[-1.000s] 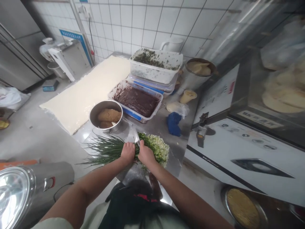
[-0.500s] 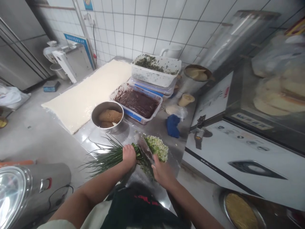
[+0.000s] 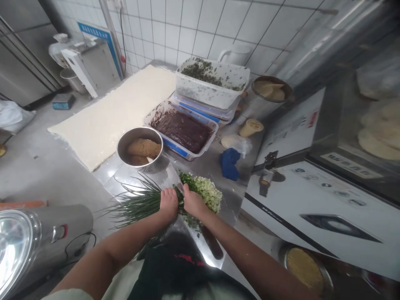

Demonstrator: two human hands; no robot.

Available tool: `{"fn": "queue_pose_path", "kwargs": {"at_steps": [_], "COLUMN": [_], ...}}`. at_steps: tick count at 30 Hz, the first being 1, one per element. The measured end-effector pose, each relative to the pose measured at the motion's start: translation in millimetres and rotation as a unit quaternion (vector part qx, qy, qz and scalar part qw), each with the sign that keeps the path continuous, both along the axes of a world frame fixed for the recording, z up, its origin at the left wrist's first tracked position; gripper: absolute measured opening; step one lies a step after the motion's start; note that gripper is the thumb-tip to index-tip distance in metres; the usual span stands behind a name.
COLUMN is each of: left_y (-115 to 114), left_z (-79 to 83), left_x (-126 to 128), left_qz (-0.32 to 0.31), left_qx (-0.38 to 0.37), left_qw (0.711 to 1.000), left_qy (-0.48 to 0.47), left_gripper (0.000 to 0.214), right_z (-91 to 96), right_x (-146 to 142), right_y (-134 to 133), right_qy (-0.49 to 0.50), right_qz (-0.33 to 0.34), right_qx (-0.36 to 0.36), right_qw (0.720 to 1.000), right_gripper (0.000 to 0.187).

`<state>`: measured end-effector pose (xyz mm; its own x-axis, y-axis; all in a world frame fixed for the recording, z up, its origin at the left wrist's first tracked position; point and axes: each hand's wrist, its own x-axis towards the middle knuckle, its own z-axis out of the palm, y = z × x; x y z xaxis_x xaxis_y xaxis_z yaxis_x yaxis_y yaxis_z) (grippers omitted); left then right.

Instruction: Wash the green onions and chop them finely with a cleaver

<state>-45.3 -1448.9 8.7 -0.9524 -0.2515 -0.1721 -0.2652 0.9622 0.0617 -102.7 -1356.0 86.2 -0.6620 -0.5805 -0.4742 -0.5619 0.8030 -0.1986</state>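
My left hand is shut around a bunch of long green chives or scallions, with the green tops fanning out to the left on the steel table. My right hand is right beside it, gripping a kitchen knife whose blade shows only as a thin edge, the rest hidden by the hand. Just beyond my right hand lies a heap of finely chopped pale green scallion. A few cut bits are scattered near my wrists.
Behind my hands stand a steel bowl of brown paste, a plastic box of dark red bean paste, a box of chopped greens and a large sheet of white dough. A blue cloth lies to the right.
My right hand has moved up from the near side of the heap to sit beside my left hand, and the knife blade that showed clearly earlier is now mostly hidden. The view has shifted slightly.
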Motion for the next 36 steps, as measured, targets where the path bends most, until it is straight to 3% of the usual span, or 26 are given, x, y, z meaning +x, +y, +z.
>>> {"fn": "queue_pose_path", "kwargs": {"at_steps": [2, 5, 10, 13, 19, 24, 28, 31, 36], "left_y": [-1.0, -1.3, -1.1, -4.2, -10.0, -11.0, -10.5, -10.6, -11.4], "left_z": [-1.3, 1.1, 10.9, 14.1, 16.8, 13.6, 8.0, 3.6, 1.3], "left_x": [0.6, 3.8, 14.6, 21.7, 24.3, 19.2, 14.4, 9.3, 5.5], "left_qz": [0.004, 0.013, 0.01, 0.001, -0.004, -0.036, -0.051, -0.055, -0.043], "left_qx": [0.005, 0.015, 0.021, 0.004, -0.012, -0.018, -0.048, -0.054, -0.037], "left_qw": [1.0, 1.0, 0.999, 1.0, 1.0, 0.999, 0.998, 0.997, 0.998], "left_qy": [0.007, 0.018, 0.025, 0.028, 0.026, 0.015, 0.006, -0.005, -0.024], "left_gripper": [0.02, 0.022, 0.101, 0.116, 0.094, 0.072, 0.067, 0.067, 0.068], "right_z": [-7.4, -13.8, -7.8, 3.6, 24.1, 29.9, 27.2, 15.3, -9.6], "right_x": [2.5, 9.6, 17.9, 28.8, 50.3, 39.1, 18.6, 7.9, 8.6], "right_y": [-11.7, -14.5, 11.0, 32.4, 62.7, 67.6, 49.1, 21.9, -15.3], "right_qy": [0.023, 0.057, 0.058, 0.061, 0.049, -0.009, -0.03, -0.027, 0.033], "right_qz": [-0.026, -0.071, -0.145, -0.135, -0.015, 0.06, 0.064, 0.057, -0.024], "right_qx": [0.004, -0.008, -0.028, -0.043, -0.04, -0.001, 0.005, 0.01, -0.003], "right_qw": [0.999, 0.996, 0.987, 0.988, 0.998, 0.998, 0.997, 0.998, 0.999], "right_gripper": [0.045, 0.04, 0.03, 0.033, 0.035, 0.04, 0.042, 0.045, 0.044]}}
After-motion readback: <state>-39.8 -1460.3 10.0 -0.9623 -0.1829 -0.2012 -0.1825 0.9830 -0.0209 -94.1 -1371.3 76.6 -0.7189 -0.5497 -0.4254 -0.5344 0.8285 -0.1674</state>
